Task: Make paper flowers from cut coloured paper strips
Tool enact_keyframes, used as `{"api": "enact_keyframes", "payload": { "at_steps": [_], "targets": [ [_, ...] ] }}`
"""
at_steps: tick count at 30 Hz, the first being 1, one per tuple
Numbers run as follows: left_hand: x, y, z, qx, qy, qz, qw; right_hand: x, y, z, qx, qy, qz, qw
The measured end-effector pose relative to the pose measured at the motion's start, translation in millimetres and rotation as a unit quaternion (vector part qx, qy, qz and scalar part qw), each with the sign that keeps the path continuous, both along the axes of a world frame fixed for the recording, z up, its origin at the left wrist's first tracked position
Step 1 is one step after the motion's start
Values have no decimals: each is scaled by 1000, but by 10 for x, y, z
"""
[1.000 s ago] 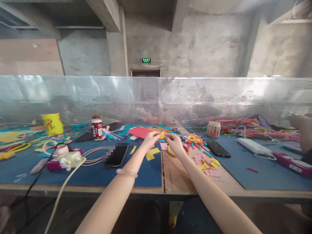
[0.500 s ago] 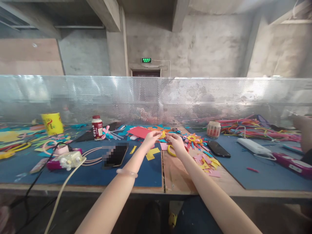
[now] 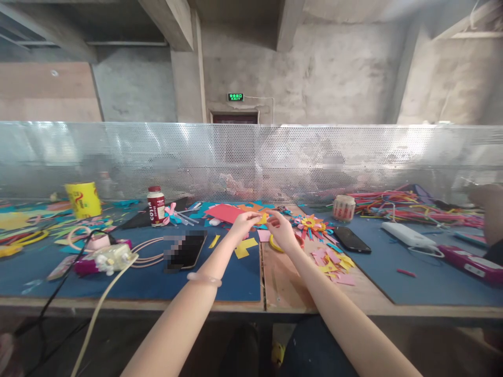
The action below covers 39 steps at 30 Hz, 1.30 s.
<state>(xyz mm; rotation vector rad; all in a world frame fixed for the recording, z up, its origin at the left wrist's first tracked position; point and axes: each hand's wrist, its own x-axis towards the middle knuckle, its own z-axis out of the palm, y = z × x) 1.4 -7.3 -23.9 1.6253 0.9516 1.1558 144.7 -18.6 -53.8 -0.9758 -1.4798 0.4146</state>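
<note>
My left hand (image 3: 247, 224) is closed, pinching a small yellow paper piece (image 3: 263, 218) between thumb and fingertips. At the right side of that piece, my right hand (image 3: 281, 229) has its fingers curled and their tips against the paper, though the exact contact is too small to make out. A red paper sheet (image 3: 223, 213) lies just beyond my left hand. Yellow-handled scissors (image 3: 274, 243) rest partly hidden under my right hand. Nearby on the blue mat are yellow paper cutouts (image 3: 245, 247). A paper flower (image 3: 310, 223) in orange and yellow lies to the right.
A black phone (image 3: 189, 248) and a power strip (image 3: 104, 259) with cables lie left. Behind them stand a Costa bottle (image 3: 156, 207) and a yellow tub (image 3: 83, 200). Right are paper scraps (image 3: 334, 264), another phone (image 3: 352, 240), a jar (image 3: 343, 208) and another person's arm (image 3: 493, 214).
My right hand's fingers have lifted and curled slightly around the yellow paper piece, which has tilted and shows less of its pointed shape. My left hand has barely moved.
</note>
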Motion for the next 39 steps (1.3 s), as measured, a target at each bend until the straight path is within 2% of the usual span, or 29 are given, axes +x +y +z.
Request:
{"api": "enact_keyframes", "payload": {
  "at_steps": [3,9,15,23,30,39],
  "targets": [
    [-2,8,-3,-11,0,8,1000,23,-25,3,59,-94,-12,994],
    [-3,7,1,-23,-8,2,1000,62,-30,1,97,-109,-19,989],
    [-1,4,-23,-9,-6,-24,1000,61,-16,-10,85,-122,-10,989],
    [2,12,-25,25,4,-40,999,58,-21,-5,74,-107,-44,991],
    [5,9,-10,25,12,-20,999,77,30,-31,68,-108,-55,990],
    [-50,40,-32,16,31,-58,998,100,23,-13,54,-75,-74,993]
  ]
}}
